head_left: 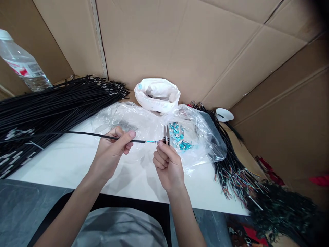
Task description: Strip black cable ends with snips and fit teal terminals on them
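My left hand (117, 144) is closed round a black cable (84, 133), thumb on top, a little back from its cut end. The cable runs off to the left. From its stripped end come thin blue and pale wires (152, 141). My right hand (167, 159) pinches the tips of these wires between thumb and forefinger. Just beyond the right fingertips stands a small dark piece with a pale stripe (166, 140); its kind and whether I grip it are unclear. A clear plastic bag (203, 147) holding blue-and-metal connectors (180, 135) lies right behind the right hand.
Large bundles of black cables (51, 106) lie at left, beside a water bottle (28, 65). A white bag (156, 94) with a rolled rim stands at the back. More cables with bared coloured wires (231, 164) and a white bowl (224, 115) are at right. Cardboard walls (167, 41) enclose the table.
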### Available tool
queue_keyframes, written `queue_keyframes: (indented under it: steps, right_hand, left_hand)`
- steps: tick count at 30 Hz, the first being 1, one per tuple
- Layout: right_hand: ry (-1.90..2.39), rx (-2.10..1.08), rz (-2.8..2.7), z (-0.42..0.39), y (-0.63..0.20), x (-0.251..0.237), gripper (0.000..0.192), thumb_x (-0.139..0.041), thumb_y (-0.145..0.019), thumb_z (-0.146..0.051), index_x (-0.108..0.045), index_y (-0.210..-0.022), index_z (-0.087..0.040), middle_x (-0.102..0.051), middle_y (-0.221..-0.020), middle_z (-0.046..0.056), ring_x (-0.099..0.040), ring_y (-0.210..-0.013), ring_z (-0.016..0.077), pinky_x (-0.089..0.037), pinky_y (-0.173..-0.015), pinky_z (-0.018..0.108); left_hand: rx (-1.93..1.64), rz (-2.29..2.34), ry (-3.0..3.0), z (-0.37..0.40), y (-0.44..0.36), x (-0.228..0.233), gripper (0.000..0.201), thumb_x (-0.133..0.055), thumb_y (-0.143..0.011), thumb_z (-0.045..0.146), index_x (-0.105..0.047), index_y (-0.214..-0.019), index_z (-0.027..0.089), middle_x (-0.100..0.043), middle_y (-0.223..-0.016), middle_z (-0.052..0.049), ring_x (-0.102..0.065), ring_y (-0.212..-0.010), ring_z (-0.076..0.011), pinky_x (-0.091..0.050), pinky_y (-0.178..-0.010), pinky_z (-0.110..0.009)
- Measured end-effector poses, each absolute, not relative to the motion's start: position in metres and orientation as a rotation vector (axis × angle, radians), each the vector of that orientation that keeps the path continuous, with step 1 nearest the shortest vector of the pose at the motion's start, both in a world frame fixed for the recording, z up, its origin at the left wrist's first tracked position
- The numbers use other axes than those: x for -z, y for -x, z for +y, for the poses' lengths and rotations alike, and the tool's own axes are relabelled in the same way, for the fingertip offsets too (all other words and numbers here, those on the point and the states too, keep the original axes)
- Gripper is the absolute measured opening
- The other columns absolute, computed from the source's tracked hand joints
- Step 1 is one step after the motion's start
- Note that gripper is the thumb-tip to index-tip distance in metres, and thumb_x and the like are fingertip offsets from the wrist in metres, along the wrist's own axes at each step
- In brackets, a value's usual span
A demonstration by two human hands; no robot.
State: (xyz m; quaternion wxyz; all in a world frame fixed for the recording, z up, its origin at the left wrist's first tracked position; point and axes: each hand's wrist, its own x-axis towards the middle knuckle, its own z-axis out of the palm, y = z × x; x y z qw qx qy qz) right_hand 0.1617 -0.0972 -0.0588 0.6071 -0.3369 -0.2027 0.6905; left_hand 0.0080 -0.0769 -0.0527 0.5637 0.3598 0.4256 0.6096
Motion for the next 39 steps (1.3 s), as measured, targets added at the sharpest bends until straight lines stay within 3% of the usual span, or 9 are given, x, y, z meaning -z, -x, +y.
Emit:
queue_keyframes:
  steps: [7,16,26,28,30,33,36,39]
  right_hand:
    - [0.83,-1.258,-0.477,-0.103,-0.159,0.063,0.033,-0.088,-0.068,-0.031,-0.058,-0.073,-0.019,-0.021,-0.055,-0.014,-0.009,-0.047,0.0029,-0.01,-0.04,0.02]
    - [0.85,-1.269,-0.529,-0.107,-0.16,0.066,0.027,-0.086,-0.07,-0.029,-0.062,-0.078,-0.019,-0.023,-0.057,-0.013,-0.009,-0.048,0.0035,-0.01,-0.042,0.022]
    - [1.076,-0.785,-0.736,-0.114,-0.152,0.081,0.022,-0.083,-0.079,-0.037,-0.074,-0.086,-0.018,-0.023,-0.057,-0.01,-0.021,-0.052,0.0062,-0.018,-0.05,0.024]
    - [1.124,-0.713,-0.763,-0.115,-0.15,0.081,0.02,-0.082,-0.079,-0.036,-0.078,-0.087,-0.018,-0.028,-0.054,-0.01,-0.027,-0.051,0.0062,-0.024,-0.049,0.023]
    - [1.154,-0.639,-0.787,-0.115,-0.148,0.08,0.018,-0.082,-0.079,-0.034,-0.08,-0.087,-0.018,-0.044,-0.053,-0.007,-0.041,-0.052,0.0074,-0.036,-0.053,0.022]
    - [1.156,-0.569,-0.821,-0.116,-0.146,0.078,0.017,-0.08,-0.079,-0.029,-0.083,-0.092,-0.018,-0.074,-0.077,0.002,-0.066,-0.071,0.0147,-0.053,-0.069,0.027]
    - [1.137,-0.576,-0.851,-0.117,-0.143,0.077,0.021,-0.078,-0.08,-0.028,-0.083,-0.099,-0.02,-0.081,-0.098,0.006,-0.074,-0.09,0.0213,-0.059,-0.081,0.033]
    - [1.141,-0.604,-0.866,-0.118,-0.141,0.079,0.023,-0.077,-0.082,-0.028,-0.083,-0.103,-0.021,-0.081,-0.104,0.007,-0.075,-0.096,0.0241,-0.061,-0.086,0.037]
  left_hand:
    - [-1.424,0.983,-0.897,-0.079,-0.009,0.057,0.043,-0.088,-0.072,0.028,-0.05,-0.057,0.017,-0.052,-0.055,0.006,-0.049,-0.05,-0.0036,-0.036,-0.044,-0.012]
    - [-1.422,0.945,-0.886,-0.081,-0.013,0.055,0.043,-0.086,-0.074,0.025,-0.048,-0.056,0.017,-0.052,-0.054,0.006,-0.047,-0.05,-0.0047,-0.036,-0.044,-0.014]
    - [-1.439,0.969,-0.94,-0.084,-0.013,0.059,0.04,-0.082,-0.079,0.025,-0.049,-0.058,0.018,-0.052,-0.056,0.006,-0.047,-0.052,-0.0059,-0.037,-0.048,-0.016]
    - [-1.448,0.966,-0.942,-0.083,-0.014,0.06,0.04,-0.082,-0.079,0.024,-0.048,-0.058,0.019,-0.052,-0.056,0.006,-0.047,-0.051,-0.0059,-0.037,-0.048,-0.017]
    - [-1.46,0.977,-0.948,-0.083,-0.014,0.061,0.04,-0.081,-0.08,0.023,-0.048,-0.058,0.019,-0.052,-0.057,0.006,-0.048,-0.051,-0.0061,-0.038,-0.049,-0.018]
    - [-1.506,1.036,-0.991,-0.082,-0.016,0.061,0.04,-0.079,-0.081,0.022,-0.047,-0.058,0.019,-0.054,-0.057,0.005,-0.05,-0.052,-0.007,-0.04,-0.051,-0.019]
    - [-1.575,1.118,-1.043,-0.083,-0.019,0.059,0.04,-0.077,-0.082,0.021,-0.045,-0.057,0.019,-0.055,-0.057,0.005,-0.051,-0.052,-0.0083,-0.042,-0.053,-0.022]
    - [-1.614,1.172,-1.051,-0.085,-0.022,0.057,0.04,-0.076,-0.082,0.021,-0.046,-0.055,0.02,-0.055,-0.056,0.004,-0.052,-0.052,-0.0095,-0.043,-0.053,-0.023]
